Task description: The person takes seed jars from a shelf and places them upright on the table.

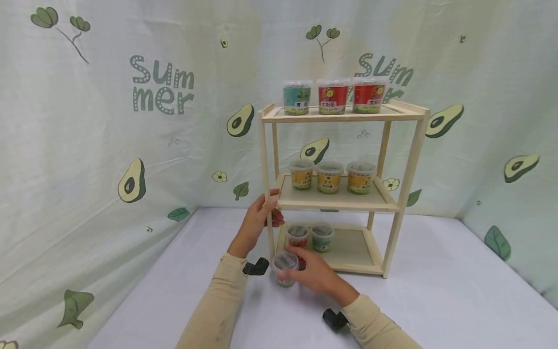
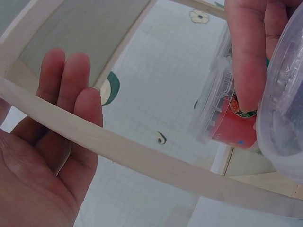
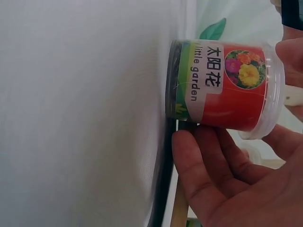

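A clear-lidded plastic cup point(image 1: 285, 262) stands upright close over the tablecloth, in front of the rack's lower left corner. My right hand point(image 1: 319, 273) grips it from the right, thumb on one side and fingers on the other. Its red flower label point(image 3: 236, 87) faces the right wrist camera. My left hand point(image 1: 253, 220) holds the left front post point(image 1: 264, 160) of the wooden rack point(image 1: 335, 207) near the middle shelf. In the left wrist view the fingers point(image 2: 75, 78) reach past the post. On the bottom shelf, a red cup point(image 1: 298, 236) and a teal cup point(image 1: 322, 238) stand side by side.
Three yellow cups point(image 1: 329, 177) line the middle shelf. The top shelf bears a teal cup point(image 1: 297, 98) and two red cups point(image 1: 333, 98). A white tablecloth point(image 1: 444, 291) lies beneath the rack, and a printed curtain point(image 1: 187, 140) hangs behind.
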{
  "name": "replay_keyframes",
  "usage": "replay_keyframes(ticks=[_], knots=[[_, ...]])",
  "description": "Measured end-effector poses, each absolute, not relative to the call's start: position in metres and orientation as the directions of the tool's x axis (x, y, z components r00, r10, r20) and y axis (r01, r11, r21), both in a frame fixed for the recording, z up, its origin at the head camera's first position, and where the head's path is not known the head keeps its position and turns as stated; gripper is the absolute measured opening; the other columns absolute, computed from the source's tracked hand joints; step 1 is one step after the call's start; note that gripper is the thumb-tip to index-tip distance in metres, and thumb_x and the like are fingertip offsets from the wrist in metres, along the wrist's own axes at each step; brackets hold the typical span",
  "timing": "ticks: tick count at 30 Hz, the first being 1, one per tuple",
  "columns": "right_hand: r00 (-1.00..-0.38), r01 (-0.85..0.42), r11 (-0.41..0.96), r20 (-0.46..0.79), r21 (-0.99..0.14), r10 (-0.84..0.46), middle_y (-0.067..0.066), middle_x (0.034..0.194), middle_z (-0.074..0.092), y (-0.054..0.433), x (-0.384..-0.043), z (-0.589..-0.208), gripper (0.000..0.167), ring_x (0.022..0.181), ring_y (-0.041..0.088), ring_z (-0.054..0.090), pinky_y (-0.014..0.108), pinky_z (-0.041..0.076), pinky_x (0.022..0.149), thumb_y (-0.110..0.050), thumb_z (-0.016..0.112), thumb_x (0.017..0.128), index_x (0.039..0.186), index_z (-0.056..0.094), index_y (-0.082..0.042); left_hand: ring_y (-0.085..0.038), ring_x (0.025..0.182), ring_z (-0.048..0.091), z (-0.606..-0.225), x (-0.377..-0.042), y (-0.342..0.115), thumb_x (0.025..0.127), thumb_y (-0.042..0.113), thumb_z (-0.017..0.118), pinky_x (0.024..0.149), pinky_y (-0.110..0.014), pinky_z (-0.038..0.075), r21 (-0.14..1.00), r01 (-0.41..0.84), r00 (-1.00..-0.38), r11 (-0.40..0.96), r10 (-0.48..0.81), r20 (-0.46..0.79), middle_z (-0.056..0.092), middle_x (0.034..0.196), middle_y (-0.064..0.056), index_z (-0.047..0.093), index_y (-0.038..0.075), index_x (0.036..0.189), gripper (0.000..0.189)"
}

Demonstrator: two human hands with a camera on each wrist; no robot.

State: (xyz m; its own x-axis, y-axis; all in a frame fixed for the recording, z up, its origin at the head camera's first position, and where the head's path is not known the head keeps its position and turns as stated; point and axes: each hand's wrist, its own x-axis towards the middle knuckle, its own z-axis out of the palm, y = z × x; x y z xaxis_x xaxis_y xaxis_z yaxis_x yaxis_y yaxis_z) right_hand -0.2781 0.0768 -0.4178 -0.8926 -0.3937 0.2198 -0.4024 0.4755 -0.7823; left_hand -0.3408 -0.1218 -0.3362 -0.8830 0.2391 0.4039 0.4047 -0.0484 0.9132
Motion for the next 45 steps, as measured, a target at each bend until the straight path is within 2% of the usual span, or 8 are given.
replay_keyframes(ticks=[5,10,14,21,27,36,45], knots=[[-0.884,-0.409,0.45,0.223,-0.794,-0.411,0.009,0.139,0.056,0.0797,-0.2781,-0.4176,0.074,0.113,0.02,0.059,0.043,0.048,0.095,-0.046,0.08,0.083,0.142,0.056,-0.009,-0.025,0.074,0.067,-0.3367,-0.3416,-0.1216,0.103,0.046,0.054,0.073,-0.037,0.057,0.914,0.402,-0.881,-0.05,0.251,0.401,0.064,0.084,-0.017,0.05,0.019,0.145,0.05],[-0.883,-0.384,0.401,0.205,-0.832,-0.422,0.007,0.128,0.061,0.0818,-0.2774,-0.4139,0.07,0.106,0.018,0.061,0.037,0.05,0.09,-0.037,0.082,0.084,0.141,0.055,-0.007,-0.025,0.074,0.067,-0.3378,-0.344,-0.1215,0.101,0.047,0.055,0.073,-0.037,0.057,0.911,0.411,-0.878,-0.047,0.25,0.409,0.064,0.084,-0.016,0.052,0.02,0.143,0.05],[-0.884,-0.372,0.398,0.191,-0.839,-0.426,0.005,0.125,0.062,0.0831,-0.2792,-0.4131,0.069,0.104,0.017,0.061,0.035,0.049,0.088,-0.037,0.081,0.085,0.142,0.055,-0.008,-0.026,0.074,0.068,-0.338,-0.3452,-0.122,0.101,0.048,0.055,0.073,-0.037,0.057,0.909,0.415,-0.878,-0.044,0.244,0.413,0.064,0.083,-0.015,0.052,0.021,0.143,0.05],[-0.892,-0.356,0.388,0.186,-0.85,-0.411,0.006,0.117,0.064,0.0823,-0.2812,-0.4141,0.072,0.101,0.018,0.061,0.036,0.05,0.086,-0.036,0.083,0.083,0.141,0.054,-0.004,-0.026,0.075,0.067,-0.3368,-0.3454,-0.1228,0.102,0.047,0.055,0.074,-0.038,0.057,0.908,0.416,-0.874,-0.053,0.251,0.415,0.064,0.083,-0.016,0.051,0.021,0.144,0.05],[-0.911,-0.333,0.397,0.183,-0.855,-0.369,0.005,0.11,0.064,0.0796,-0.2811,-0.4148,0.071,0.098,0.019,0.06,0.036,0.05,0.084,-0.037,0.085,0.08,0.136,0.056,-0.005,-0.027,0.076,0.068,-0.3362,-0.3464,-0.1233,0.101,0.049,0.055,0.075,-0.038,0.057,0.906,0.422,-0.871,-0.045,0.257,0.418,0.064,0.083,-0.016,0.052,0.021,0.144,0.051],[-0.907,-0.346,0.384,0.201,-0.856,-0.369,0.006,0.109,0.063,0.0798,-0.2808,-0.4162,0.07,0.097,0.02,0.059,0.037,0.05,0.083,-0.038,0.085,0.08,0.134,0.055,-0.004,-0.027,0.076,0.068,-0.3364,-0.3458,-0.1233,0.102,0.048,0.055,0.076,-0.039,0.057,0.91,0.412,-0.875,-0.047,0.258,0.409,0.064,0.083,-0.017,0.051,0.021,0.145,0.051],[-0.916,-0.333,0.397,0.195,-0.855,-0.35,0.006,0.106,0.063,0.078,-0.2813,-0.417,0.072,0.096,0.019,0.059,0.037,0.05,0.082,-0.039,0.087,0.078,0.132,0.055,-0.003,-0.029,0.077,0.068,-0.3364,-0.3448,-0.1229,0.103,0.047,0.053,0.078,-0.041,0.057,0.912,0.409,-0.878,-0.035,0.259,0.404,0.063,0.087,-0.022,0.05,0.02,0.146,0.051]])
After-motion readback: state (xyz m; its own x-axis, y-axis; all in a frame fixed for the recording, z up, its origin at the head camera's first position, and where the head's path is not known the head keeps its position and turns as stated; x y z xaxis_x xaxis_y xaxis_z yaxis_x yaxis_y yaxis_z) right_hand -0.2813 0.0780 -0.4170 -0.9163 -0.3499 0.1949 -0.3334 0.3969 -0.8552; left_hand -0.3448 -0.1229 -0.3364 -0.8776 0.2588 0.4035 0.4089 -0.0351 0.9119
